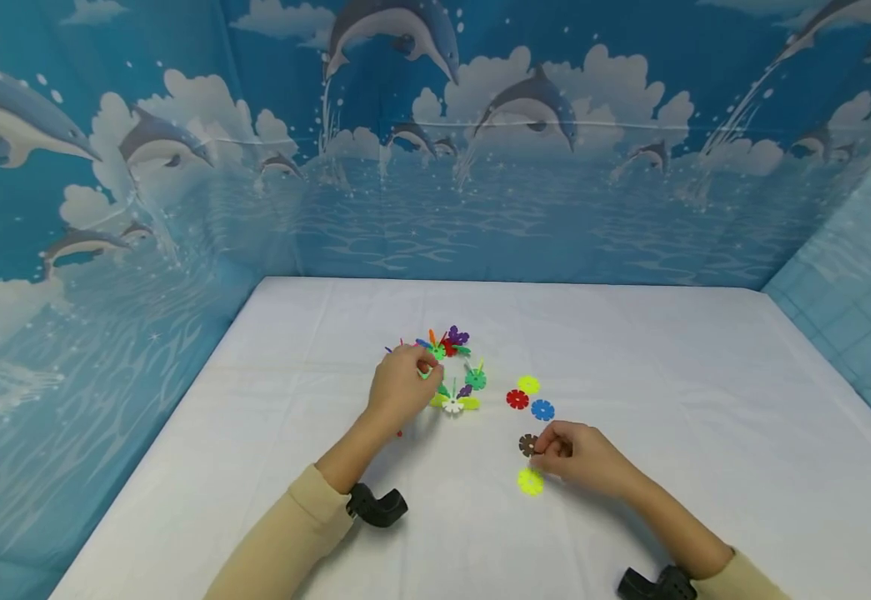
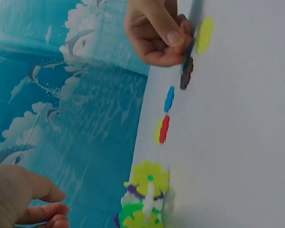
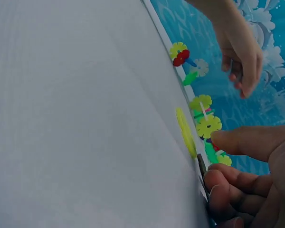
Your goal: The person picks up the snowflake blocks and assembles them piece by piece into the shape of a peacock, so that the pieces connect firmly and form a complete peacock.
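Interlocking flower-shaped plastic discs, joined into a many-coloured ring (image 1: 453, 405), stand on the white table. Above the ring's left side hovers my left hand (image 1: 403, 385). Its thumb and fingers are apart with nothing between them, as the left wrist view shows. Lower right, my right hand (image 1: 585, 457) is at the edge of a brown disc (image 1: 525, 444) lying flat. In the right wrist view the thumb (image 3: 232, 141) is away from the brown disc (image 3: 202, 166), while the fingertips are close beside it; contact is unclear. A yellow disc (image 1: 530, 482) lies just nearer.
Farther back lie a loose red disc (image 1: 518, 399), a blue disc (image 1: 543, 410) and another yellow disc (image 1: 528, 384). A small red piece (image 1: 399, 433) shows beside the left wrist. Behind the white table (image 1: 690, 375) hangs a dolphin-print curtain (image 1: 525, 217).
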`<action>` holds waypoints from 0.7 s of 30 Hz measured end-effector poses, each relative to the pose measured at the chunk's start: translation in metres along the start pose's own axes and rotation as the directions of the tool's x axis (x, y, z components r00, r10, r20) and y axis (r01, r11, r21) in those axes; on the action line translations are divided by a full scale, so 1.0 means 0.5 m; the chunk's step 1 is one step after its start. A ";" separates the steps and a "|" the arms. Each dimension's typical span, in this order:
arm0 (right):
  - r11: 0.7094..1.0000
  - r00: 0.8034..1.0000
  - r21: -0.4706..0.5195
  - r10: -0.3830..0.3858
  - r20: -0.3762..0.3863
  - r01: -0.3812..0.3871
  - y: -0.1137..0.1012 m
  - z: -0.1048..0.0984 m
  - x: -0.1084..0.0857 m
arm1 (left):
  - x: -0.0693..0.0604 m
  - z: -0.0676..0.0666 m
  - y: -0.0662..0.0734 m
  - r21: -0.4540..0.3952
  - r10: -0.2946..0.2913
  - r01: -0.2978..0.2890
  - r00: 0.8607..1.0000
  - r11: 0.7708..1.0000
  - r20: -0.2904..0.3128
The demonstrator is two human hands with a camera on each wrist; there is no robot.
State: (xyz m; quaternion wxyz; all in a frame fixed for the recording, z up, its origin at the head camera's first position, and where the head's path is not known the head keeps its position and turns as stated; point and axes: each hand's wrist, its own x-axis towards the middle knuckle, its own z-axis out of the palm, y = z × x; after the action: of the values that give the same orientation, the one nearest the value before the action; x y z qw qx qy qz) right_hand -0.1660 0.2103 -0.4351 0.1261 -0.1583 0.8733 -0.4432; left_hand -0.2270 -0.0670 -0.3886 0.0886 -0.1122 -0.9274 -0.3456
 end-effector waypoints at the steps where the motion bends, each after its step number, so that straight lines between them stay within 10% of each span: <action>1: 1.000 1.000 -0.020 -0.018 0.004 0.018 -0.001 0.003 -0.001 | 0.004 0.011 0.014 -0.015 0.041 -0.041 0.999 0.999 0.033; 6: 0.995 0.997 -0.072 -0.075 0.013 0.076 -0.002 0.012 -0.006 | 0.031 0.085 0.077 -0.054 0.177 -0.169 0.960 0.984 0.216; 12: 0.982 0.986 -0.100 -0.157 0.058 0.163 0.002 0.013 -0.009 | 0.066 0.176 0.122 0.099 0.186 -0.230 0.924 0.968 0.333; 21: 0.974 0.981 -0.123 -0.184 0.066 0.191 0.005 0.013 -0.010 | 0.091 0.237 0.145 0.480 0.100 -0.313 0.903 0.819 0.418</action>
State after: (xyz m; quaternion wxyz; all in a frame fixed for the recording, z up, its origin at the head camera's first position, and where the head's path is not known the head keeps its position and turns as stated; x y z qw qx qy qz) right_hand -0.1594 0.2088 -0.4405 0.0967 -0.2597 0.8776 -0.3913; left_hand -0.2616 0.0713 -0.4210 -0.0242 -0.2485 -0.9678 -0.0326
